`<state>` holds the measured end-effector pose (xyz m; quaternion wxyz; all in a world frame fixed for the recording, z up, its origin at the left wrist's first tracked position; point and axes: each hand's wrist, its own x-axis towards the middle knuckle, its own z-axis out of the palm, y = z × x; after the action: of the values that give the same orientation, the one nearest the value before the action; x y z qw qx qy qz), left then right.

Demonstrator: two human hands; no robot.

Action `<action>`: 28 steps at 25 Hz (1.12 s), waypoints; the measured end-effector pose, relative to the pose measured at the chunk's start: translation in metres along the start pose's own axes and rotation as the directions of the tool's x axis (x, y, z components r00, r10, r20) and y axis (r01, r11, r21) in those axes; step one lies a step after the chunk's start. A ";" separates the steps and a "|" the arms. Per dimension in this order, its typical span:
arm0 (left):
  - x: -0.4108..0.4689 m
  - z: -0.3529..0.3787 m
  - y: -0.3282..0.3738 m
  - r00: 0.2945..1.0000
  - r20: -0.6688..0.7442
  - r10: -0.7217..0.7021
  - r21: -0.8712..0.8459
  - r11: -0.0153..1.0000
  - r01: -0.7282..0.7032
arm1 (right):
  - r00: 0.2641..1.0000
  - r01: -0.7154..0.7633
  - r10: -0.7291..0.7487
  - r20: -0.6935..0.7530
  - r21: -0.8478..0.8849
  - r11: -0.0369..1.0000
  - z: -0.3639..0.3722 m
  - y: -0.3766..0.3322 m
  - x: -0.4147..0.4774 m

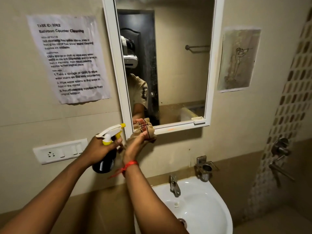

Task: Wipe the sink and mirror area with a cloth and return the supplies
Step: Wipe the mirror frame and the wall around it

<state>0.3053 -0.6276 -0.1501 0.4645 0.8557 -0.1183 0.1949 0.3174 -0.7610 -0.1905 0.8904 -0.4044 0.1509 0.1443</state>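
We face the mirror (177, 65), a tall white-framed pane whose long axis runs up and down the wall, with the white sink (202, 208) below it and to the right. Most of the glass lies above and to the right of our 2 hands, and that is the relation the next stroke turns on: the cloth sits at the bottom-left corner, so we judge the wipe has to travel upward and rightward along the pane.

The spray bottle (106, 157) comes next in size. Our left hand (99, 147) wraps its neck, fingers curled tight around it just under the white and yellow trigger head, nozzle aimed right toward the mirror frame. It hangs beside the frame, not touching it.

The cloth (146, 130), tan with dark red stripes, is bunched in our right hand (135, 142), fingers closed over it, and appears pressed against the lower-left corner of the frame where glass meets the white edge. We cannot tell how much of it lies flat on the glass. The right hand is the nearer 1 to the mirror; the left stands just beside it, wrists almost meeting.

We judge the mirror wiping is only starting, since the upper glass looks hazy and speckled. The tap (174, 186) looks dry.
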 end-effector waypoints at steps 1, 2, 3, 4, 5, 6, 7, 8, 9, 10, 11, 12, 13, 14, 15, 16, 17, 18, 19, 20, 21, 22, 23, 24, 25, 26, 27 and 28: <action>0.001 -0.006 -0.002 1.000 -0.014 0.001 0.003 1.000 -0.001 | 0.986 0.162 -0.164 0.024 0.066 0.985 0.025 -0.012 0.005; 0.002 -0.010 -0.001 1.000 -0.020 0.006 -0.004 1.000 -0.006 | 0.942 0.332 -0.328 -0.071 0.047 0.942 0.035 -0.024 0.009; 0.003 -0.013 0.001 1.000 -0.020 0.017 -0.024 1.000 -0.017 | 0.877 0.413 -0.416 -0.240 -0.065 0.908 0.035 -0.045 0.024; 0.005 -0.014 0.003 0.999 -0.013 0.029 -0.052 0.998 -0.029 | 0.843 0.412 -0.439 -0.312 -0.149 0.899 0.034 -0.069 0.028; 0.006 -0.015 0.004 0.999 0.001 0.037 -0.078 0.996 -0.036 | 0.787 0.402 -0.476 -0.392 -0.259 0.878 0.013 -0.086 0.065; 0.008 -0.017 0.005 0.999 0.010 0.042 -0.091 0.995 -0.041 | 0.706 0.367 -0.445 -0.551 -0.253 0.895 0.000 -0.099 0.085; 0.009 -0.018 0.005 0.999 0.017 0.046 -0.092 0.995 -0.044 | 0.623 0.357 -0.420 -0.660 -0.239 0.903 -0.026 -0.123 0.119; 0.010 -0.017 0.004 0.999 0.021 0.050 -0.089 0.995 -0.048 | 0.581 0.340 -0.442 -0.683 -0.290 0.895 -0.057 -0.140 0.150; 0.012 -0.014 0.003 0.998 0.018 0.060 -0.101 0.993 -0.058 | 0.582 0.360 -0.465 -0.667 -0.301 0.883 -0.081 -0.158 0.179; 0.013 -0.012 0.002 0.997 0.009 0.073 -0.118 0.990 -0.071 | 0.551 0.458 -0.495 -0.672 -0.251 0.852 -0.085 -0.171 0.181; 0.013 -0.009 0.003 0.996 0.007 0.087 -0.134 0.987 -0.085 | 0.509 0.519 -0.481 -0.713 -0.191 0.833 -0.077 -0.176 0.173; 0.012 -0.008 0.005 0.996 0.010 0.093 -0.133 0.987 -0.091 | 0.457 0.528 -0.463 -0.759 -0.187 0.829 -0.066 -0.168 0.152; 0.012 -0.007 0.006 0.995 0.019 0.097 -0.121 0.988 -0.094 | 0.392 0.523 -0.508 -0.767 -0.269 0.809 -0.055 -0.163 0.125; 0.011 -0.009 0.008 0.995 0.026 0.100 -0.108 0.989 -0.097 | 0.400 0.503 -0.537 -0.742 -0.312 0.806 -0.039 -0.146 0.110; 0.011 -0.012 0.010 0.994 0.031 0.101 -0.103 0.990 -0.097 | 0.499 0.486 -0.554 -0.666 -0.315 0.815 -0.030 -0.116 0.108; 0.010 -0.016 0.012 0.994 0.032 0.104 -0.104 0.990 -0.100 | 0.698 0.435 -0.538 -0.473 -0.318 0.843 -0.012 -0.083 0.083; 0.010 -0.021 0.017 0.994 0.029 0.106 -0.116 0.988 -0.102 | 0.902 0.315 -0.384 -0.198 -0.308 0.898 0.003 -0.043 0.064; 0.010 -0.025 0.020 0.994 0.021 0.104 -0.137 0.986 -0.100 | 0.949 0.277 -0.308 -0.070 -0.289 0.917 0.020 -0.011 0.052; 0.012 -0.028 0.022 0.995 0.013 0.103 -0.146 0.984 -0.100 | 0.925 0.325 -0.361 -0.121 -0.243 0.914 0.041 0.009 0.050; 0.012 -0.030 0.024 0.994 0.015 0.105 -0.141 0.985 -0.102 | 0.861 0.403 -0.435 -0.264 -0.170 0.899 0.059 0.014 0.043; 0.013 -0.030 0.026 0.994 0.023 0.104 -0.133 0.986 -0.101 | 0.828 0.459 -0.470 -0.306 -0.110 0.881 0.069 0.015 0.041; 0.014 -0.030 0.028 0.995 0.026 0.100 -0.135 0.986 -0.096 | 0.807 0.486 -0.485 -0.337 -0.088 0.870 0.074 0.009 0.038; 0.014 -0.029 0.029 0.995 0.030 0.094 -0.150 0.985 -0.088 | 0.786 0.506 -0.493 -0.373 -0.070 0.859 0.076 0.005 0.042; 0.013 -0.027 0.030 0.996 0.033 0.089 -0.171 0.982 -0.082 | 0.769 0.516 -0.493 -0.407 -0.061 0.855 0.068 -0.004 0.049; 0.013 -0.025 0.029 0.995 0.034 0.089 -0.193 0.978 -0.081 | 0.741 0.536 -0.510 -0.438 -0.073 0.841 0.059 -0.014 0.060; 0.014 -0.023 0.028 0.995 0.032 0.095 -0.212 0.973 -0.086 | 0.713 0.542 -0.512 -0.480 -0.086 0.836 0.045 -0.028 0.069; 0.014 -0.020 0.026 0.995 0.029 0.100 -0.222 0.971 -0.091 | 0.671 0.551 -0.521 -0.528 -0.116 0.826 0.033 -0.046 0.078; 0.015 -0.017 0.024 0.994 0.027 0.102 -0.227 0.969 -0.093 | 0.640 0.563 -0.515 -0.570 -0.108 0.819 0.019 -0.070 0.084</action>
<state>0.3055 -0.6266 -0.1174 0.5462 0.7941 -0.1905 0.1865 0.4238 -0.7793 -0.1634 0.8191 -0.4191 0.2904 -0.2628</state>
